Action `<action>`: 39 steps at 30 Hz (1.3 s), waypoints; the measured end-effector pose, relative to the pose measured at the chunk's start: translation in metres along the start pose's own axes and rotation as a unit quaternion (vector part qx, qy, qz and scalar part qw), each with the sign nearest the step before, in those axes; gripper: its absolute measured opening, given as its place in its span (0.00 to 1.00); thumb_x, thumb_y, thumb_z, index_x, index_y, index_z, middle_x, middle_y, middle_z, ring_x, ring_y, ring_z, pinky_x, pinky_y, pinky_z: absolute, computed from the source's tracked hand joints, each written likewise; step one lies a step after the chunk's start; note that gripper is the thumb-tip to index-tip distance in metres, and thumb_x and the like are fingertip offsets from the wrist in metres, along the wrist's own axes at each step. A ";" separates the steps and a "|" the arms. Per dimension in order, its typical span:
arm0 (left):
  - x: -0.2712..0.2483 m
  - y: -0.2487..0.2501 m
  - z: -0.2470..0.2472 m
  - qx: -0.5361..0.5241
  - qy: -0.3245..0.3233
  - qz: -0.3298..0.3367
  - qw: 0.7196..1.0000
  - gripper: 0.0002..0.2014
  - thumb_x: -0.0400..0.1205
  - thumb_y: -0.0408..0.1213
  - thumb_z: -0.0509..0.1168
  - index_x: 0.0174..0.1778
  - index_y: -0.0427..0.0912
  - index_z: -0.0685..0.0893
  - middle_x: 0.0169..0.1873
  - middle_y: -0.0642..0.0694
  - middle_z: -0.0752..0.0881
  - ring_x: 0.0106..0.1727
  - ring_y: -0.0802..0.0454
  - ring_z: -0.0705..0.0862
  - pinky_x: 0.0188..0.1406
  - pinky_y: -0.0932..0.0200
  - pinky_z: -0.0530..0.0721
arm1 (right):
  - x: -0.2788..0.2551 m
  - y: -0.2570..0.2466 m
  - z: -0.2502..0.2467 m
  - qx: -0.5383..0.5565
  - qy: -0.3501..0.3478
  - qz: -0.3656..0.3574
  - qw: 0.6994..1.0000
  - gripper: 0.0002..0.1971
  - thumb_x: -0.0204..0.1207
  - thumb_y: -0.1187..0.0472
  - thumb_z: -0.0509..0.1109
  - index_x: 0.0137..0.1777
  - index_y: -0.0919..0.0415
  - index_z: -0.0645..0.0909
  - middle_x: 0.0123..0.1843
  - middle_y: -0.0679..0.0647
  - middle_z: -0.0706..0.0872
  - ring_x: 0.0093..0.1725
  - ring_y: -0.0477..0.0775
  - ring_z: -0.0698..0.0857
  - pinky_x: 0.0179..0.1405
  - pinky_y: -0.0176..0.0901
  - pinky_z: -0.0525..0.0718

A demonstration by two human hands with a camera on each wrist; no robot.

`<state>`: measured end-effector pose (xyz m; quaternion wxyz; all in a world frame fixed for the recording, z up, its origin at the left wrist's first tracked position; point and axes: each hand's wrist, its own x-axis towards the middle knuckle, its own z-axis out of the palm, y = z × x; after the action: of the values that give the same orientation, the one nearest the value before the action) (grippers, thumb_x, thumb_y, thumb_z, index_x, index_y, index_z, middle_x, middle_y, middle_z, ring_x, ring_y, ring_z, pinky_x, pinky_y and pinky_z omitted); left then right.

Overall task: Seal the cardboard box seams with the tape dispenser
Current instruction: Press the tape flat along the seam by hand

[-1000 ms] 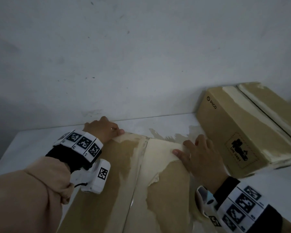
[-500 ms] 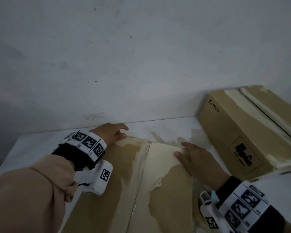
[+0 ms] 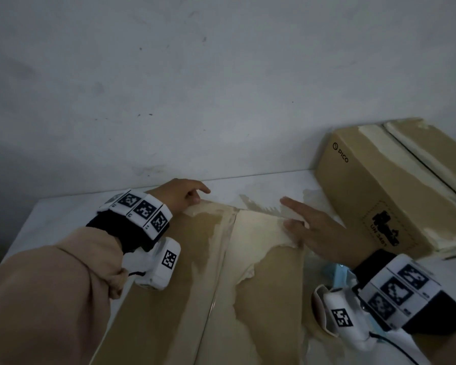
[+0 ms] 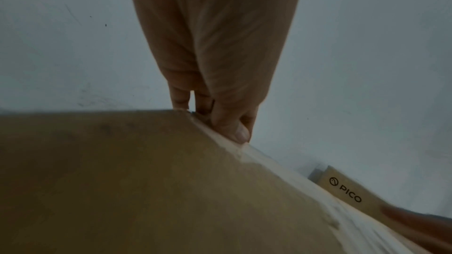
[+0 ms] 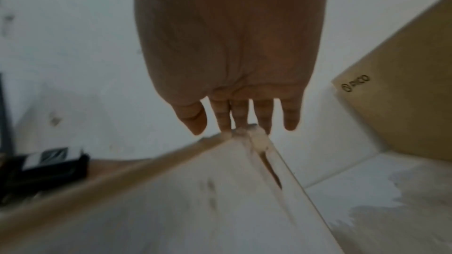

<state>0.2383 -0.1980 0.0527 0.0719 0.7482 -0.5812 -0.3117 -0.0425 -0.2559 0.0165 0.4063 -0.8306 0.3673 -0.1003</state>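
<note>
A brown cardboard box [image 3: 184, 272] with pale torn tape remains lies in front of me, flaps down. Its middle seam [image 3: 225, 248] runs away from me. My left hand [image 3: 198, 194] is at the far left corner. The thumb [image 4: 234, 128] lies on the top edge, fingers hang behind the far side, and the index finger sticks out. My right hand [image 3: 308, 219] lies flat on the right flap, fingers straight. Its fingertips [image 5: 223, 123] reach the far right corner. No tape dispenser shows in any view.
A second cardboard box [image 3: 379, 185] marked PICO stands at the right against the white wall [image 3: 221, 88]. The white table [image 3: 50, 219] carries pale tape residue [image 3: 263, 204] beyond the box. A blurred black and white thing [image 5: 49, 163] sits left in the right wrist view.
My right hand's fingers have straightened and slid toward the far edge of the right flap. My left hand's index finger has uncurled from the far corner.
</note>
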 end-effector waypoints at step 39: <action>-0.027 -0.003 -0.003 0.101 0.025 -0.029 0.994 0.24 0.84 0.47 0.55 0.77 0.49 0.65 0.79 0.47 0.65 0.77 0.47 0.66 0.79 0.45 0.59 | -0.026 -0.011 0.037 -0.094 0.043 0.069 0.992 0.35 0.78 0.35 0.40 0.79 0.51 0.34 0.81 0.47 0.32 0.81 0.49 0.36 0.77 0.45 0.38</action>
<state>0.2387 -0.1730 0.0645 0.0014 0.7761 -0.5855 -0.2344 -0.0375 -0.2116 0.0045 0.3163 -0.8327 0.4487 -0.0726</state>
